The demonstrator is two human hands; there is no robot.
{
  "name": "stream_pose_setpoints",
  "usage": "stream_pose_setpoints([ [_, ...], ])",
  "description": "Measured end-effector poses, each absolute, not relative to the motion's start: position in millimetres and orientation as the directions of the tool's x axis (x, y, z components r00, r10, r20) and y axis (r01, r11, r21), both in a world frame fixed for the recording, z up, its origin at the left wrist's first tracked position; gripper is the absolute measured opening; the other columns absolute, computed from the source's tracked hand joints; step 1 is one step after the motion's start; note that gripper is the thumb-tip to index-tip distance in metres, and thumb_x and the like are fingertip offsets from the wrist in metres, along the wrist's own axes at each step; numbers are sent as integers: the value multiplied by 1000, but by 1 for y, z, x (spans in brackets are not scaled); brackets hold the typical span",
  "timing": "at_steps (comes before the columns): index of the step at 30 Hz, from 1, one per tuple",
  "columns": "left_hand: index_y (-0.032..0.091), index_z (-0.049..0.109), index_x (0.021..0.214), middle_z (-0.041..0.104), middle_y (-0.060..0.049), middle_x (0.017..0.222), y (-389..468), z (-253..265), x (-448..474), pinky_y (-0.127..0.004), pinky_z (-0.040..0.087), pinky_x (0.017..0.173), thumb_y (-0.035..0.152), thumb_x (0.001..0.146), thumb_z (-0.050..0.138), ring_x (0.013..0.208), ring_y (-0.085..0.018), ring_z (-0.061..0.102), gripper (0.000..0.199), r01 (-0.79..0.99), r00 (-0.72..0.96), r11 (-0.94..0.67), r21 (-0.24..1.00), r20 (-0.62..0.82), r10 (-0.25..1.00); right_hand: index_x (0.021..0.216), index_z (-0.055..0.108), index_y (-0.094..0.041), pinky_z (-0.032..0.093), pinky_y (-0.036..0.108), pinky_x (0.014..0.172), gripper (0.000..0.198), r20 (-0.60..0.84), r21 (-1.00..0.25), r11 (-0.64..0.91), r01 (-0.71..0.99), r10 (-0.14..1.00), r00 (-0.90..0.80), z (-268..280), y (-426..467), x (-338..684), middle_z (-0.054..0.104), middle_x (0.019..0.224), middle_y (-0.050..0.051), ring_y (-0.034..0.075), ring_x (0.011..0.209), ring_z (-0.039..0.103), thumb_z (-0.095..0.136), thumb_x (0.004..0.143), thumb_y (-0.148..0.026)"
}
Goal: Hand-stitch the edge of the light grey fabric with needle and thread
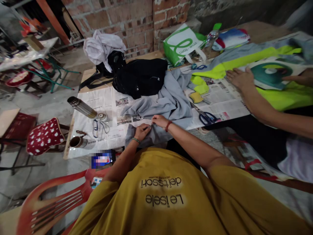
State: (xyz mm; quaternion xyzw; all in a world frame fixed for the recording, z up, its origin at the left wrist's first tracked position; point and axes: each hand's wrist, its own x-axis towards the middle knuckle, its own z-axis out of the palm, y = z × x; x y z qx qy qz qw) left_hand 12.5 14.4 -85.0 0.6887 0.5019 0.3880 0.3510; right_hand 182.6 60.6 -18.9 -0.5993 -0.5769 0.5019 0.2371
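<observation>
Grey fabric [174, 94] lies bunched on the newspaper-covered table [97, 94] and hangs over its front edge. My left hand [142, 131], with a dark bracelet at the wrist, pinches a fold of this fabric. Close beside it, my right hand [160, 121], wearing a red bead bracelet, is closed with fingertips on the same cloth. Both hands nearly meet; anything small between the fingertips is too fine to make out. Blue-handled scissors [206, 117] rest to the right of my right hand.
At right a co-worker's hand [241, 78] presses yellow-and-grey cloth beside a green iron [271, 73]. A black bag [141, 78] and a green-white bag [179, 45] stand behind. Left are a steel flask [83, 107], eyeglasses [99, 128], a cup [77, 142] and a red chair [56, 199].
</observation>
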Motion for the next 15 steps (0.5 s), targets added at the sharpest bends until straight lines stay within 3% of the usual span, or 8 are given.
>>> stream_pose_setpoints([
  [3, 24, 72, 76, 70, -3, 77, 15, -83, 13, -34, 55, 78, 32, 86, 68, 77, -18, 65, 13, 426, 173, -218, 878, 158, 972, 60, 58, -17, 42, 18, 61, 16, -357, -899, -317, 302, 930, -86, -24, 61, 175, 60, 57, -3, 8, 58, 53, 55, 72, -7],
  [7, 25, 70, 72, 68, -3, 74, 16, -83, 12, -33, 54, 75, 32, 87, 68, 75, -17, 64, 16, 436, 148, -196, 878, 145, 978, 61, 54, -18, 44, 17, 59, 16, -368, -909, -351, 225, 929, -35, -30, 66, 166, 59, 56, -3, 8, 55, 54, 53, 74, -9],
  [12, 23, 69, 73, 68, -4, 73, 16, -85, 12, -34, 54, 74, 33, 85, 70, 73, -18, 63, 16, 414, 169, -205, 887, 147, 975, 72, 47, -20, 42, 15, 51, 12, -373, -917, -375, 140, 927, 43, -21, 82, 174, 59, 60, -4, 6, 48, 52, 52, 82, -14],
  [15, 21, 68, 74, 68, -4, 73, 16, -86, 12, -32, 53, 75, 30, 85, 71, 73, -17, 61, 15, 394, 168, -209, 895, 154, 974, 85, 46, -21, 38, 14, 44, 7, -375, -927, -375, 25, 926, -39, -8, 87, 184, 62, 68, -5, 5, 45, 54, 47, 92, -19],
])
